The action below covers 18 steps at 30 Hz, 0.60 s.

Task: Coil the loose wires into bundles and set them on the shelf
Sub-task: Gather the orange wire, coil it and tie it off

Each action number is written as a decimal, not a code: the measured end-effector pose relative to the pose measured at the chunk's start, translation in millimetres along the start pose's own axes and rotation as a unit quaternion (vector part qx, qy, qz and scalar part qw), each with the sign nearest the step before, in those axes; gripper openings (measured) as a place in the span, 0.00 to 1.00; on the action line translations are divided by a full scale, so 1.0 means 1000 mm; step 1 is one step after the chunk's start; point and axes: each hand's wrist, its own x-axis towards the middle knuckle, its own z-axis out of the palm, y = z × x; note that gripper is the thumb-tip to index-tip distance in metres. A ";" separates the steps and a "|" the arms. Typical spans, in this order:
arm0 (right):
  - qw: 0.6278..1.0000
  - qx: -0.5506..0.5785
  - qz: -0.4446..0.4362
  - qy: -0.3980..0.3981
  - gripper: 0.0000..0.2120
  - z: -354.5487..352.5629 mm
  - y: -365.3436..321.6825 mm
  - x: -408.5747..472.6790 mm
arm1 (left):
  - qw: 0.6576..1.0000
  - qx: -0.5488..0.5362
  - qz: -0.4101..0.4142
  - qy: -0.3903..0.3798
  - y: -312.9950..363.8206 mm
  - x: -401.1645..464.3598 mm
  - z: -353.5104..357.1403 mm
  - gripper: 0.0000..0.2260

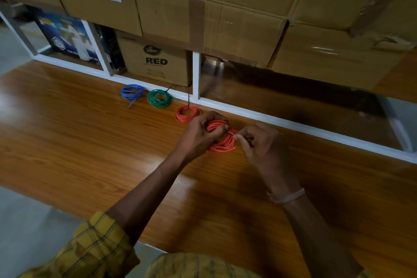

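An orange-red wire coil (222, 141) is held between both hands just above the wooden shelf top (90, 142). My left hand (200, 134) grips the coil's left side with fingers curled through it. My right hand (261, 144) pinches the wire at the coil's right edge. Three finished bundles lie along the back: a blue coil (132, 93), a green coil (159, 97) and another orange-red coil (187, 114).
A white-framed glass partition (282, 119) runs along the back edge. Behind it stand a cardboard box marked RED (155, 61) and a blue printed box (67, 36). Large taped cartons (248, 7) are stacked above. A thin black wire (188, 99) crosses the frame near the orange-red coil.
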 end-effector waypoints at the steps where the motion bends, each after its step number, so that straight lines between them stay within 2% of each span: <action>1: 1.000 0.010 -0.003 -0.009 0.04 -0.002 0.001 0.002 | 1.000 -0.001 -0.003 0.002 0.000 0.001 0.000 0.11; 6: 0.996 0.094 -0.010 0.006 0.07 -0.017 0.002 0.012 | 0.999 -0.029 -0.006 0.018 0.005 0.001 0.001 0.07; 9: 0.971 0.225 0.082 0.018 0.10 -0.019 -0.004 0.011 | 0.999 -0.036 -0.014 0.029 0.008 -0.001 0.003 0.05; 11: 0.928 0.336 0.158 0.029 0.14 -0.017 -0.006 0.011 | 0.998 -0.043 -0.012 0.035 0.010 -0.003 0.005 0.04; 14: 0.810 0.521 0.265 0.045 0.19 -0.016 -0.009 0.013 | 0.997 -0.061 -0.007 0.038 0.016 -0.009 0.008 0.03; 16: 0.751 0.591 0.294 0.036 0.17 -0.017 -0.011 0.013 | 0.997 -0.066 -0.008 0.037 0.021 -0.012 0.010 0.04; 18: 0.723 0.628 0.287 0.017 0.12 -0.016 -0.013 0.013 | 0.997 -0.067 -0.007 0.049 0.028 -0.013 0.012 0.06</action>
